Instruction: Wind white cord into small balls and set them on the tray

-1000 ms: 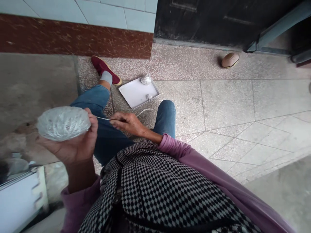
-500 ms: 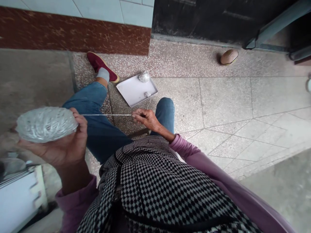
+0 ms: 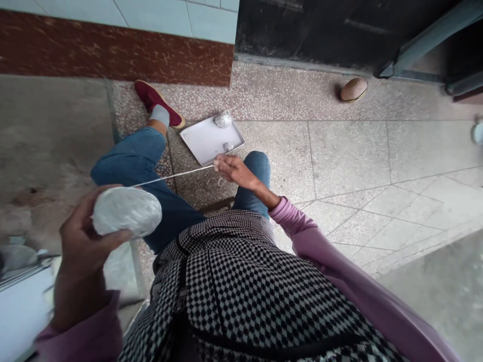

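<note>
Here, white tray [image 3: 204, 140] sits on speckled flr [image 3: 277, 95] nr tiled wall [image 3: 158, 17].

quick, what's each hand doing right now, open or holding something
Left hand: closed around the ball.
Right hand: closed, fingers pinching the strand.

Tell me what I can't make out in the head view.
In the head view:
Left hand: most fingers hidden behind the ball.
Ball: separate strands blurred.
Right hand: grip on the string too small to read.
Pale thing: cut off by the right edge.
</note>
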Tool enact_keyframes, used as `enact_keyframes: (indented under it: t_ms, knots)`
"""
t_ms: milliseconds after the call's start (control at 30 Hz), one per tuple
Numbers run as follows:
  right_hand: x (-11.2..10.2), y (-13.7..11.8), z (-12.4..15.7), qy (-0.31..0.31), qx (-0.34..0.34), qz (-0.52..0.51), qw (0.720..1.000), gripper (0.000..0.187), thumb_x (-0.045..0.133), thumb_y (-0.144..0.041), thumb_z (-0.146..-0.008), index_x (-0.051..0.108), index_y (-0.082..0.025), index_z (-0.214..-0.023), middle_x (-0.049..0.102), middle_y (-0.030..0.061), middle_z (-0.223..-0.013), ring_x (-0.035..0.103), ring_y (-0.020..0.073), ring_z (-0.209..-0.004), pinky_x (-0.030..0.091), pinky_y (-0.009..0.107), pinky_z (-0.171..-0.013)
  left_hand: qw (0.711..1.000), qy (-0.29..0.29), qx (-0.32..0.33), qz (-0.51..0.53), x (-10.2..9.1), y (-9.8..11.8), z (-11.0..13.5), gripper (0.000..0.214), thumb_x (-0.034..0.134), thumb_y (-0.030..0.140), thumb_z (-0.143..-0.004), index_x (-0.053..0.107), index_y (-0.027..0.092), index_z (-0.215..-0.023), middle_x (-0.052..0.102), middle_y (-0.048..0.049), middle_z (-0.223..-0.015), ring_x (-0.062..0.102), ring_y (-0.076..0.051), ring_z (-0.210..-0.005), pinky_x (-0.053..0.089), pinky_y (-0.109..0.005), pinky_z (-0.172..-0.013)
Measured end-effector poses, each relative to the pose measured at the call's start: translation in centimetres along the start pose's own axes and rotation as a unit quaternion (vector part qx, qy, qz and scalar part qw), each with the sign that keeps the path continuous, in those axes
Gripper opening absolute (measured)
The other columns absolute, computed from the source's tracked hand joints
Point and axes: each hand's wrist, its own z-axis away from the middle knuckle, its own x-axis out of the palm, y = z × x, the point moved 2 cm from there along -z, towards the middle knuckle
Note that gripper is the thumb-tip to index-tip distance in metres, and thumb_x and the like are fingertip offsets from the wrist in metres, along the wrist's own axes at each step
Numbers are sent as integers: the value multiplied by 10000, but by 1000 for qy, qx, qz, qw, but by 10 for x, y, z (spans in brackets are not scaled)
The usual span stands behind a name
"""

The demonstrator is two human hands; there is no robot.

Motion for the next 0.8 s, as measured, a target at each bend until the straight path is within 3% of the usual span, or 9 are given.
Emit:
enact_keyframes:
  t_ms: [100, 200, 333, 433, 500, 567, 633, 700, 800]
  knots:
    - [-6, 5, 3, -118, 33, -138, 983, 669, 840, -796, -1261, 527, -280, -971, 221, -141, -727, 159, 109, -618, 211, 231, -532, 969, -66, 57, -230, -9, -1, -8, 746, 1186, 568, -363, 895, 299, -994, 864, -89, -1127, 753, -418, -1115, 662, -593, -1302]
    - [-11, 10, 9, -179, 15, -171, 969, 653, 901, -814, -1202, 594, -267, -1018, 231, -159, -702, 134, 85, -578, 176, 210, -502, 948, -57, 83, -302, -13, -3, -14, 779, 1154, 672, -392, 943, 319, -1053, 867, -110, -1145, 744, -467, -1164, 577, -699, -1412]
    - [-19, 17, 14, -118, -34, -119, 985, 592, 1020, -700, -1133, 639, -259, -1031, 362, -154, -656, 241, 72, -531, 212, 213, -484, 985, -18, 31, -171, -19, -8, -4, 982, 1169, 534, -327, 967, 271, -1251, 864, -90, -1204, 758, -399, -1097, 660, -654, -1320]
    - [-16, 19, 18, -70, -68, -78, 992, 585, 1032, -670, -1142, 660, -246, -987, 494, -108, -660, 372, 78, -552, 273, 214, -506, 1000, 23, 0, -5, -4, -7, 8, 914, 1129, 483, -386, 942, 256, -1251, 876, -105, -1245, 771, -394, -1123, 632, -681, -1362]
    - [-5, 22, 21, -80, -51, -85, 992, 608, 1017, -727, -1146, 696, -237, -983, 511, -94, -648, 398, 88, -565, 291, 215, -513, 987, 96, 30, 124, 16, -1, 10, 718, 1055, 507, -485, 913, 274, -1150, 877, -109, -1297, 783, -428, -1292, 562, -675, -1451]
    - [12, 28, 25, -120, 3, -124, 985, 672, 989, -815, -1139, 694, -241, -953, 430, -110, -606, 331, 92, -544, 280, 224, -496, 957, 153, 74, 236, 38, 7, 6, 502, 973, 506, -610, 847, 296, -1049, 877, -83, -1414, 722, -418, -1585, 535, -590, -1492]
    - [31, 35, 30, -176, 57, -177, 967, 727, 952, -881, -1136, 660, -254, -912, 336, -128, -579, 254, 96, -523, 273, 235, -473, 947, 138, 85, 278, 56, 16, -3, 460, 956, 591, -714, 784, 306, -1032, 881, -42, -1511, 640, -385, -1762, 554, -524, -1476]
    - [44, 41, 35, -209, 77, -217, 950, 720, 904, -891, -1167, 659, -261, -919, 317, -132, -576, 243, 103, -507, 280, 240, -459, 956, 90, 64, 272, 64, 22, -14, 612, 1007, 769, -752, 757, 320, -1084, 874, 0, -1622, 589, -366, -1848, 565, -484, -1464]
    - [45, 46, 42, -153, 59, -245, 956, 637, 941, -827, -1166, 721, -247, -1023, 365, -143, -600, 252, 98, -508, 262, 226, -456, 963, 65, 51, 255, 60, 25, -24, 861, 1075, 950, -651, 740, 333, -1150, 832, 33, -1762, 513, -313, -1927, 504, -420, -1521]
